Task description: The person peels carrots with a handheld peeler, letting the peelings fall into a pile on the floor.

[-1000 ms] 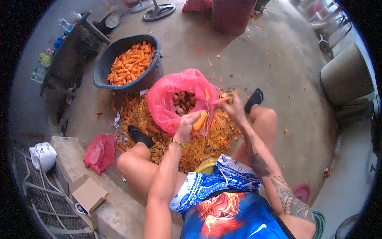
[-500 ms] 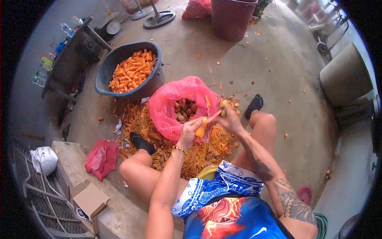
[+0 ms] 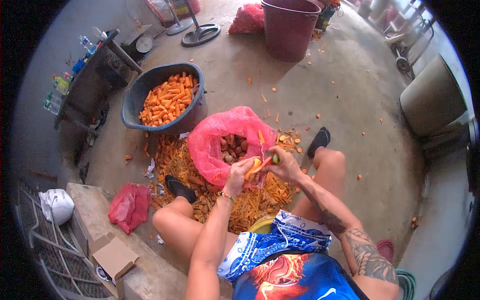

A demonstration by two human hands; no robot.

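Observation:
My left hand [image 3: 240, 175] is closed around a carrot [image 3: 254, 167], its pale orange side facing up. Against the carrot, my right hand [image 3: 285, 165] grips a green-handled cutting tool [image 3: 275, 159] with a reddish, narrow front part; its exact kind is hard to make out. Both hands are over the near right rim of a pink mesh sack [image 3: 205, 145], rolled open and holding brownish unpeeled carrots [image 3: 232, 147]. Orange peelings [image 3: 210, 205] lie heaped around the sack and between my feet.
A dark tub [image 3: 131, 112] of peeled carrots [image 3: 167, 100] stands beyond the sack to the left. At the back is a maroon bin [image 3: 290, 35]. A crumpled red sack [image 3: 129, 206] and a cardboard box [image 3: 116, 255] are at left; a grey drum [image 3: 432, 97] stands right.
My hands have drawn slightly closer together, and the cutting tool now lies nearer the carrot. The whole scene sits a little lower in view.

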